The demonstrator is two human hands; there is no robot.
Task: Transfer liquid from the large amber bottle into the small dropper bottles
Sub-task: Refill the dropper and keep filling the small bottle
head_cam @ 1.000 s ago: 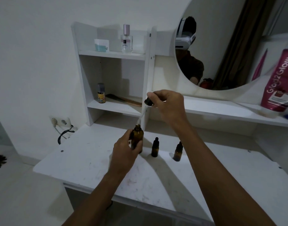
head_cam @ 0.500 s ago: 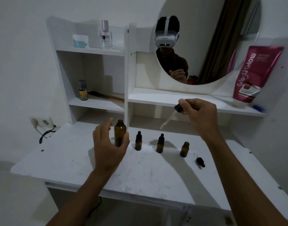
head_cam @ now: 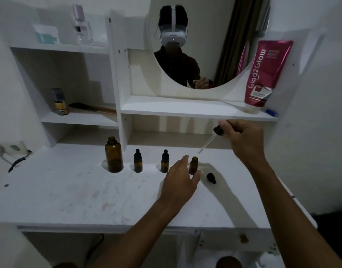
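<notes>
The large amber bottle stands uncapped on the white desk, left of the row. Two small capped dropper bottles stand to its right. A third small bottle is uncapped, and its black dropper cap lies on the desk beside it. My left hand is open, with fingers spread around that uncapped bottle, close to it. My right hand pinches the black bulb of a glass dropper, whose tip hangs just above and right of the uncapped bottle.
White shelves rise behind the desk, with a small can and a brush on the left shelf. A pink tube stands on the ledge under the round mirror. A wall socket with a cable sits at far left.
My left hand let go of the large amber bottle and moved right to the uncapped small bottle. My right hand carried the dropper out of the large bottle and rightward.
</notes>
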